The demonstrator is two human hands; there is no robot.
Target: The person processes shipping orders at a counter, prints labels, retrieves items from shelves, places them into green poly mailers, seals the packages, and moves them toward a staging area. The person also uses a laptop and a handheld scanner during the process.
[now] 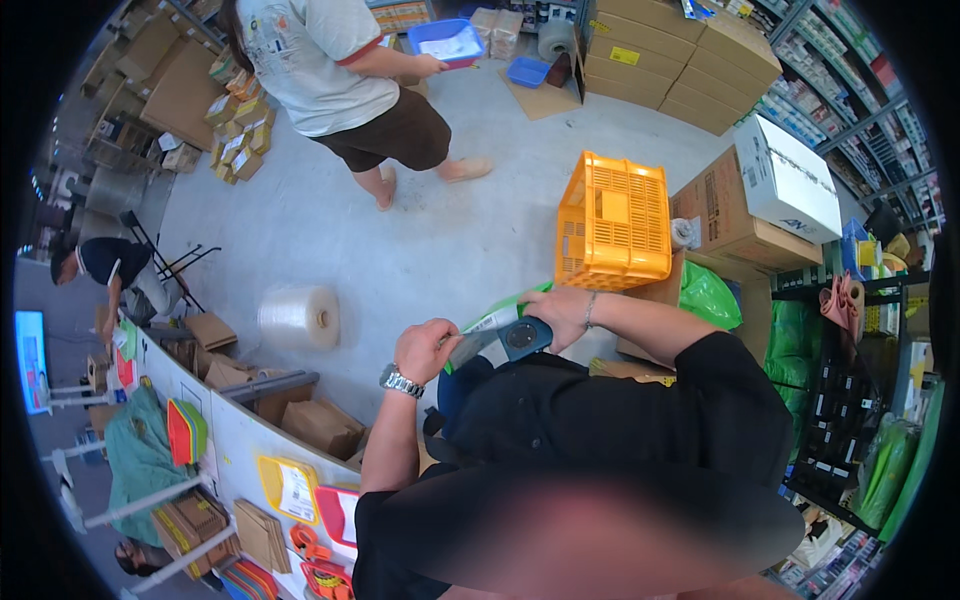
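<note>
In front of my body, my left hand (428, 347) is closed on the edge of a green and whitish plastic bag (487, 321). A silver watch (402, 381) circles that wrist. My right hand (562, 314) is bent around the bag's other side, next to a small dark teal box-like thing (525, 338) with a round mark. Whether the right fingers grip the box, the bag or both is hard to make out. A thin bracelet (590, 309) is on the right wrist.
A yellow-orange crate (614, 222) stands ahead right, beside stacked cartons (716, 212). A roll of clear wrap (300, 318) lies on the floor ahead left. A white table (232, 425) holds colored trays (288, 488). Ahead, another person (330, 75) carries a blue basket (446, 42).
</note>
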